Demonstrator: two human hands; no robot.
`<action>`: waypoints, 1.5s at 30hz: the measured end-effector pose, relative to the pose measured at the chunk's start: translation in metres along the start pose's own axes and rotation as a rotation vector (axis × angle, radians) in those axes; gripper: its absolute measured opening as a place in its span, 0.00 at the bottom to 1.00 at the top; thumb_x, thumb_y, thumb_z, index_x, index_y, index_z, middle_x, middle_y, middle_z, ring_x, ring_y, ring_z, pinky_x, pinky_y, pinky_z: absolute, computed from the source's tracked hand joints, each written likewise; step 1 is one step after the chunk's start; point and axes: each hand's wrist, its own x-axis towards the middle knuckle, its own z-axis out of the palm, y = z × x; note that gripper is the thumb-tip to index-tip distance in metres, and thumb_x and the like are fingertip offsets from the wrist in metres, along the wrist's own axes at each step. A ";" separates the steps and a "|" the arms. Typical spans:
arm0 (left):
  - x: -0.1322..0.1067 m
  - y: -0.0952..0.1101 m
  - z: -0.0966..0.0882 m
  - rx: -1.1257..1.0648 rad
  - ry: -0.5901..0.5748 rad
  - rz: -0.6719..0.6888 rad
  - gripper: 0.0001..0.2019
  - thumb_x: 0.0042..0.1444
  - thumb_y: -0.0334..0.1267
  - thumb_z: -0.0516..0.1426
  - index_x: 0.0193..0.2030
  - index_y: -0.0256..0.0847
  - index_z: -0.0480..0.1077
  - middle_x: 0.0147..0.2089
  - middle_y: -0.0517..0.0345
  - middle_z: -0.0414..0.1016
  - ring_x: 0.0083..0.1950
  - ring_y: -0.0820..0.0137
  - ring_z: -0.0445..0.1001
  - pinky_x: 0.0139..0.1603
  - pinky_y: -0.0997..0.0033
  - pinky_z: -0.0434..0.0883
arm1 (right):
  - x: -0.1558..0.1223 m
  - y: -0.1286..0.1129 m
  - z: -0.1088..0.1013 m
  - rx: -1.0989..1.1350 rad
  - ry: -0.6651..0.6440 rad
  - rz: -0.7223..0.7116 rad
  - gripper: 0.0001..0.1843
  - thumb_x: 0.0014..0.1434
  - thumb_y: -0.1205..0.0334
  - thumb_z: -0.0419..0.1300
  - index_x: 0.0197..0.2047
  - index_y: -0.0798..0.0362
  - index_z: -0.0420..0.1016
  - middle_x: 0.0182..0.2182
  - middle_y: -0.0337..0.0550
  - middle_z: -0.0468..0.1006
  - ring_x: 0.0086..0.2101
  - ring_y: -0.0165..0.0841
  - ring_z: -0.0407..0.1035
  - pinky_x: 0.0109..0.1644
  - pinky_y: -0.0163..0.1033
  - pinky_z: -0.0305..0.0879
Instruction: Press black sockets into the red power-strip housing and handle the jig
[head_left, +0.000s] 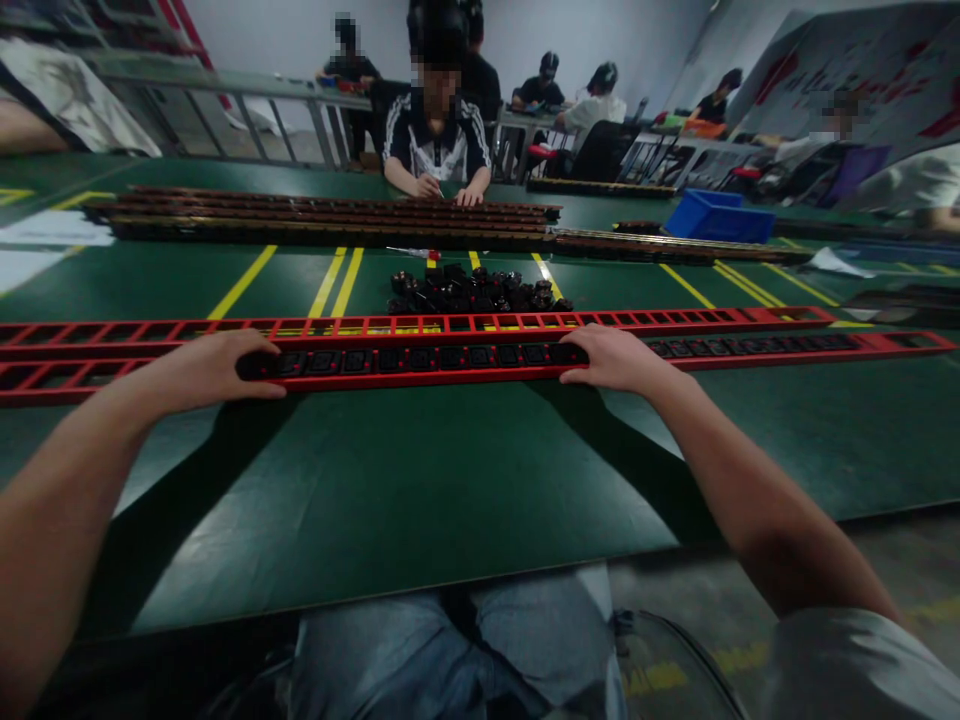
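A long red slotted rail (420, 382) lies across the green table, with a row of square black parts (416, 358) seated in its slots. My left hand (199, 375) is closed around this rail left of the middle, its thumb on the near edge and fingers over the far edge. To the right, my right hand (626, 358) grips the same rail in the same way. Slots left of my left hand show no black parts. A second red rail (375, 324) lies parallel just behind, its slots open. Small black pieces (472, 290) are heaped beyond it.
Stacked long dark brown strips (337, 215) run across the table farther back. A blue bin (720, 217) stands at the back right. Across the table sits a person (437, 140) with both hands at the strips. The table's near edge runs above my lap.
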 end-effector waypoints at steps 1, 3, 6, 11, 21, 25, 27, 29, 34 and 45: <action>0.000 0.004 0.000 -0.008 0.014 0.014 0.29 0.50 0.57 0.57 0.51 0.36 0.72 0.50 0.46 0.77 0.49 0.60 0.75 0.54 0.62 0.70 | -0.002 0.000 -0.002 -0.006 0.004 0.016 0.31 0.56 0.43 0.67 0.58 0.52 0.76 0.53 0.53 0.78 0.52 0.51 0.72 0.56 0.52 0.68; 0.001 0.013 0.001 -0.028 0.048 0.050 0.28 0.52 0.57 0.56 0.51 0.35 0.72 0.50 0.45 0.77 0.49 0.60 0.75 0.53 0.62 0.70 | -0.010 0.006 -0.007 -0.017 -0.001 0.058 0.32 0.55 0.44 0.68 0.57 0.53 0.77 0.53 0.53 0.78 0.51 0.50 0.72 0.54 0.50 0.69; 0.004 0.030 0.002 -0.021 0.122 0.108 0.29 0.55 0.58 0.55 0.52 0.35 0.71 0.50 0.44 0.76 0.51 0.59 0.74 0.56 0.61 0.69 | -0.025 0.024 -0.016 -0.011 -0.009 0.126 0.32 0.53 0.46 0.70 0.57 0.54 0.78 0.53 0.53 0.78 0.50 0.51 0.73 0.53 0.50 0.69; 0.013 0.060 0.014 0.022 0.141 0.117 0.30 0.57 0.60 0.53 0.53 0.35 0.71 0.54 0.41 0.74 0.54 0.56 0.73 0.58 0.57 0.69 | -0.043 0.049 -0.020 0.069 -0.041 0.183 0.31 0.49 0.50 0.72 0.54 0.54 0.79 0.49 0.51 0.80 0.46 0.47 0.75 0.51 0.49 0.71; 0.017 0.079 0.028 -0.028 0.133 0.124 0.29 0.58 0.59 0.54 0.54 0.35 0.71 0.55 0.42 0.75 0.55 0.54 0.73 0.59 0.55 0.68 | -0.047 0.059 -0.016 0.209 -0.041 0.186 0.26 0.52 0.49 0.69 0.51 0.52 0.80 0.46 0.49 0.81 0.44 0.46 0.75 0.51 0.50 0.72; 0.017 0.074 0.026 -0.104 0.144 0.155 0.30 0.59 0.59 0.53 0.57 0.36 0.71 0.58 0.41 0.75 0.58 0.53 0.73 0.61 0.54 0.68 | -0.040 0.057 -0.013 0.347 0.129 0.227 0.24 0.62 0.45 0.57 0.50 0.53 0.80 0.44 0.50 0.81 0.43 0.45 0.76 0.50 0.50 0.72; 0.018 0.072 0.024 -0.142 0.156 0.166 0.29 0.58 0.59 0.53 0.57 0.39 0.71 0.57 0.44 0.76 0.57 0.55 0.74 0.60 0.55 0.69 | -0.033 0.054 -0.006 0.320 0.241 0.245 0.24 0.62 0.45 0.56 0.49 0.54 0.80 0.43 0.51 0.82 0.42 0.44 0.76 0.49 0.50 0.72; 0.018 0.072 0.023 -0.163 0.165 0.173 0.28 0.58 0.60 0.53 0.55 0.41 0.72 0.55 0.47 0.78 0.55 0.56 0.76 0.60 0.56 0.69 | -0.026 0.050 0.002 0.245 0.311 0.240 0.23 0.63 0.46 0.56 0.47 0.54 0.81 0.41 0.52 0.82 0.40 0.44 0.75 0.48 0.50 0.72; 0.019 0.073 0.026 -0.171 0.218 0.186 0.27 0.59 0.59 0.54 0.54 0.40 0.73 0.54 0.47 0.78 0.55 0.57 0.76 0.59 0.56 0.70 | -0.013 0.033 0.014 0.010 0.392 0.192 0.22 0.66 0.48 0.51 0.42 0.54 0.81 0.42 0.54 0.82 0.44 0.47 0.74 0.51 0.51 0.69; -0.012 0.090 0.026 -0.160 0.213 0.146 0.21 0.61 0.53 0.58 0.54 0.41 0.73 0.53 0.47 0.78 0.52 0.58 0.75 0.54 0.59 0.70 | 0.012 -0.088 -0.013 0.073 0.529 0.043 0.21 0.69 0.54 0.48 0.41 0.52 0.81 0.42 0.52 0.81 0.45 0.46 0.71 0.53 0.50 0.65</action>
